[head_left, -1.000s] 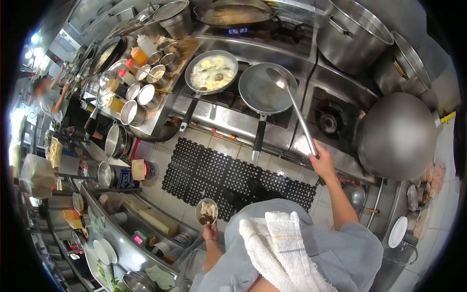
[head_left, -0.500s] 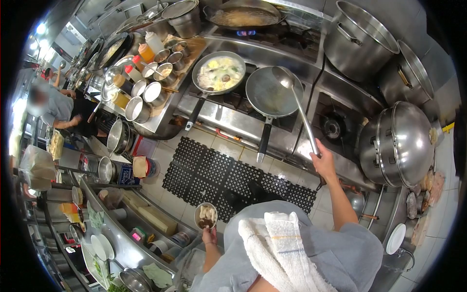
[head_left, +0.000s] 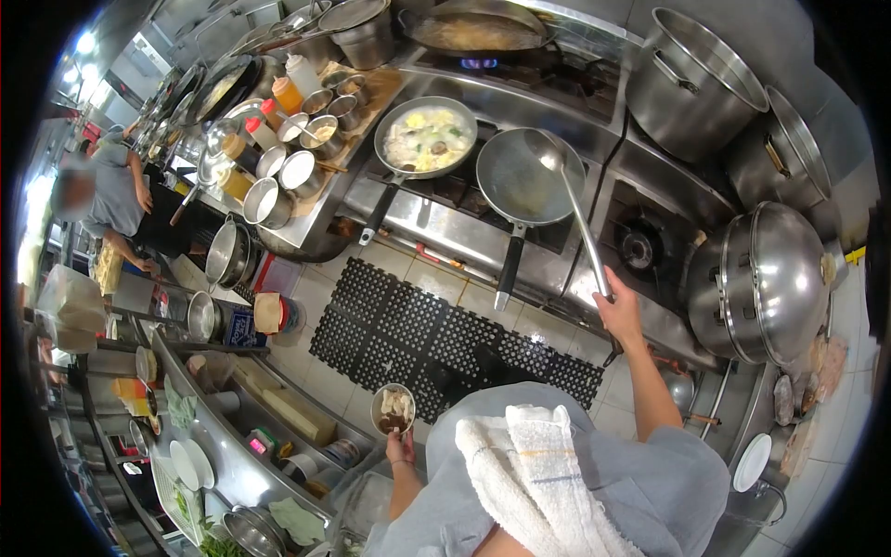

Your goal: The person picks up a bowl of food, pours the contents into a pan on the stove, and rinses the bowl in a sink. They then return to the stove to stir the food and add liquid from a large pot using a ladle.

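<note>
My right hand [head_left: 620,306] is closed round the handle of a long steel ladle [head_left: 581,215]. The ladle's bowl rests in or just over a grey frying pan [head_left: 520,186] on the stove, whose black handle points toward me. Low on the left, my left hand [head_left: 400,448] grips a small bowl [head_left: 378,401] of pale and brown food pieces, perhaps meat in sauce. Left of the grey pan, a second pan [head_left: 380,148] holds a whitish soup with yellow, green and dark pieces. Neither hand touches that pan.
A wide pan [head_left: 408,37] of liquid sits over a blue flame at the back. Large pots [head_left: 682,116] and a domed steel steamer [head_left: 784,278] stand at right. Sauce bottles [head_left: 286,96] and metal tubs [head_left: 267,202] crowd the left counter. A co-worker [head_left: 111,190] stands far left.
The whole view has shifted slightly, so the stove appears a little further right. The co-worker's arms have changed position. Both my hands keep their grips, with the ladle still at the grey pan.
</note>
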Available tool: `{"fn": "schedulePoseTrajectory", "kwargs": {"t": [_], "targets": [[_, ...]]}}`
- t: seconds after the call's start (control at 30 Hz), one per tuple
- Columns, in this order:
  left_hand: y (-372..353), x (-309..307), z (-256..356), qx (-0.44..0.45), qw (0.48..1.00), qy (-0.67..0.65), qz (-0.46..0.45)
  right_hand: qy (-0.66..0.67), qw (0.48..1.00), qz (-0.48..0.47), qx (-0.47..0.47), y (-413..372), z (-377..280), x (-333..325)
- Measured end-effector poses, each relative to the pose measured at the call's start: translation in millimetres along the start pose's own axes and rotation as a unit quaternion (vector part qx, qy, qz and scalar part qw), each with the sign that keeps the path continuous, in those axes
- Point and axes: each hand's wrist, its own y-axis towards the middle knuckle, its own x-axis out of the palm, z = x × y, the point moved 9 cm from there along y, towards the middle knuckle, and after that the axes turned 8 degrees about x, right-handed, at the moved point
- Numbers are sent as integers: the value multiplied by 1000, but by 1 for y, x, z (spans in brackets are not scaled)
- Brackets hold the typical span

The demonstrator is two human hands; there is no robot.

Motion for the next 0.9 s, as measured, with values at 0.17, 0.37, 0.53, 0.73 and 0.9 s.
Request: {"fn": "schedulePoseTrajectory", "kwargs": {"t": [0.17,0.37,0.53,0.73,0.9], "targets": [[7,-5,-5,4,1000,-4,-14,3,998,22,-59,4,1,1],[12,-11,-9,9,1000,0,-12,21,1000,-1,-3,1,2,2],[6,-8,-10,3,1000,-5,-9,29,1000,-4,4,5,7,1],[-4,-11,-9,5,1000,3,27,-3,1000,2,-18,17,15,0],[-18,4,-7,-2,1000,21,19,44,998,-38,25,9,16,3]]}}
